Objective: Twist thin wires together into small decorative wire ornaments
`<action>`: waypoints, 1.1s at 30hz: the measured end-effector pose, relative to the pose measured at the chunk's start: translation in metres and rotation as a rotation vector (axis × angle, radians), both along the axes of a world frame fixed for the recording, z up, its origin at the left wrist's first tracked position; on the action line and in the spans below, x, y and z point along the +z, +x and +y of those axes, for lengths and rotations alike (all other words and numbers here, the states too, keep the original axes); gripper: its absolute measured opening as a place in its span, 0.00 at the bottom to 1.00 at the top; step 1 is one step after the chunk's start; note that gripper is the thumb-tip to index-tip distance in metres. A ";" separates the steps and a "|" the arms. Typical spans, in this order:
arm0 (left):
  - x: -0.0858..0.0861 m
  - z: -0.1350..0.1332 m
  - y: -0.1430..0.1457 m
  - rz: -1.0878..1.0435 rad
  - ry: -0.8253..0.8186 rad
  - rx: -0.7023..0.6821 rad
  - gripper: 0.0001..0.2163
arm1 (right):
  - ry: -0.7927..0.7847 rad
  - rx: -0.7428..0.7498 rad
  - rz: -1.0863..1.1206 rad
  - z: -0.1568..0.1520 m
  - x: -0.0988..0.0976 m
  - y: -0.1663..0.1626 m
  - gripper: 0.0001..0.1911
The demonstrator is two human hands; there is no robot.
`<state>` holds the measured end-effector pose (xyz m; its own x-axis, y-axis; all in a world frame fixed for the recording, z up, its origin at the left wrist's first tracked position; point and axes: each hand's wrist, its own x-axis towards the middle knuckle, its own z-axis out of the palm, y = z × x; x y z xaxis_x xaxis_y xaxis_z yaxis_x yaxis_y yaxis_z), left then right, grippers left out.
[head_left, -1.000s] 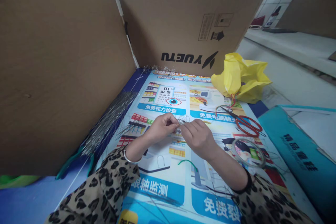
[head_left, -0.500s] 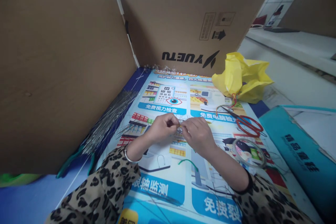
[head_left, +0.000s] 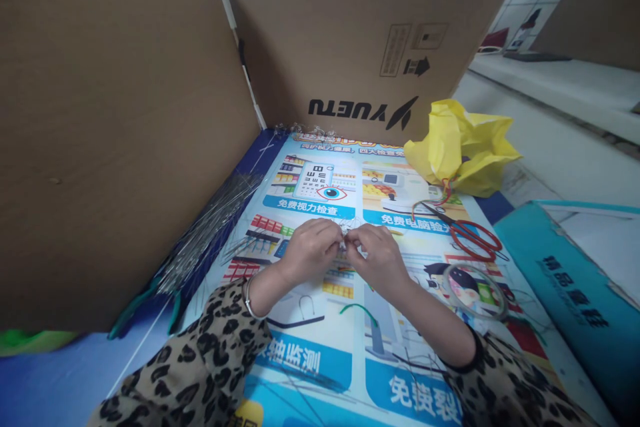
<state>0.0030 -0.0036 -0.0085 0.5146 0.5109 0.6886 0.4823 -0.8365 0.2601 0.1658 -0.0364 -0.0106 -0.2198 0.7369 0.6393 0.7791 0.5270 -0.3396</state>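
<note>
My left hand (head_left: 311, 248) and my right hand (head_left: 379, 259) meet over the middle of the printed poster, fingertips almost touching. Both are closed in a pinch around a small wire piece (head_left: 343, 245), pale and silvery. Most of it is hidden by the fingers, so its exact shape cannot be made out. A green wire (head_left: 361, 308) lies curved on the poster just below the hands. To the left rests a bundle of thin metal wires (head_left: 200, 240).
Red-handled scissors (head_left: 473, 240), a roll of clear tape (head_left: 475, 290) and a crumpled yellow bag (head_left: 460, 147) lie at the right, beside a teal box (head_left: 565, 280). Cardboard walls (head_left: 350, 33) stand behind and left. Green-handled pliers (head_left: 135, 307) lie under the wires.
My left hand has turned over slightly, its knuckles rolling forward and its thumb now tucked out of sight. The right hand has stayed nearly in place, with its fingers shifting a little.
</note>
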 end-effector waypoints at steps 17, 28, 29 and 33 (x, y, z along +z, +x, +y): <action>-0.019 0.009 -0.005 -0.165 0.222 -0.143 0.07 | -0.022 0.035 0.123 -0.002 0.007 0.000 0.05; -0.017 0.010 -0.007 -0.132 0.246 -0.217 0.06 | -0.081 0.062 0.131 0.003 0.005 0.003 0.09; -0.017 0.010 -0.007 -0.129 0.244 -0.220 0.06 | -0.093 0.066 0.130 0.003 0.005 0.004 0.09; -0.014 0.009 -0.007 -0.117 0.243 -0.225 0.06 | -0.139 0.109 0.101 0.003 0.007 0.004 0.10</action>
